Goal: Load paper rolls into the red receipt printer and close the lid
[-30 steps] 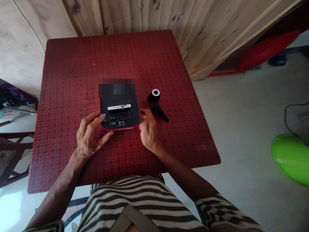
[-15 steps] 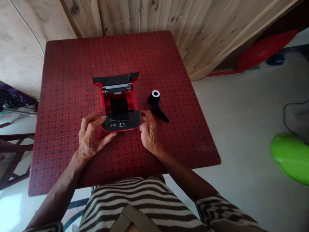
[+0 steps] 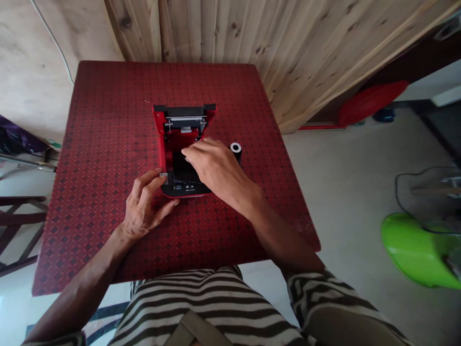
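Note:
A small red and black printer (image 3: 162,153), its lid (image 3: 185,111) raised at the back, stands on the table. Black strip material (image 3: 180,166) lies inside its open bay and over the front panel. My left hand (image 3: 142,204) grips the printer's front left corner, fingers on top and thumb low at the front. My right hand (image 3: 219,168) reaches over the bay from the right; its fingertips are drawn together at the black material, and whether they pinch it is unclear. Just beyond that hand stands a black roll (image 3: 236,153) with a white core, partly hidden.
The table (image 3: 118,96) has a red patterned cover and meets a wooden plank wall (image 3: 201,33). A dark wooden chair (image 3: 21,218) is at the left. On the floor at the right are a green plastic object (image 3: 406,250) and a cable (image 3: 398,187).
My right hand has left the printer's right front corner and moved up and left over the open bay. My left hand keeps its hold. The view has shifted slightly.

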Available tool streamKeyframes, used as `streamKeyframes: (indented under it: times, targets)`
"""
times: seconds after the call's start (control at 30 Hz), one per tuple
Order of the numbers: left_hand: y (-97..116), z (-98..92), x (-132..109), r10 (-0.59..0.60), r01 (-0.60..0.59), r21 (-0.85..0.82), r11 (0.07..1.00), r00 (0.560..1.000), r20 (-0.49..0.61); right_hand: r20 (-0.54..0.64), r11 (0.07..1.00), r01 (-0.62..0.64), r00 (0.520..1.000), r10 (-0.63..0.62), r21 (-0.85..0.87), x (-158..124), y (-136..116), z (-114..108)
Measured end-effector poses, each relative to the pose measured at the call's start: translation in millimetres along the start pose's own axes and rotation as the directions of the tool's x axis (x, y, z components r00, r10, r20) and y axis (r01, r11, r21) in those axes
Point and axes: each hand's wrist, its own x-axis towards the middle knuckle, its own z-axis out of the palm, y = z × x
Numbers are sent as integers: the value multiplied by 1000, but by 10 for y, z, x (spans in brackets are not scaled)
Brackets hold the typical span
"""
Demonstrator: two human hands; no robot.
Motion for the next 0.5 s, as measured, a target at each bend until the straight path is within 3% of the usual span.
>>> streamKeyframes:
  times: [0.1, 0.23, 0.37, 0.5]
  targets:
    - [-5, 8, -32, -11, 11, -4, 1000, 1000, 4, 280, 989, -1, 959, 43, -149, 340, -70, -3]
    - [-1, 21, -56, -30, 30, -7, 1000, 999, 11, 425, 976, 20, 902, 76, -216, 516, -131, -39]
    - [19, 23, -49, -38, 39, -11, 999, 999, 16, 484, 976, 55, 873, 57, -213, 513, -94, -132]
    - [24, 22, -41, -31, 31, 11, 999, 999, 15, 388, 987, 59, 922, 3, -147, 425, -46, -176]
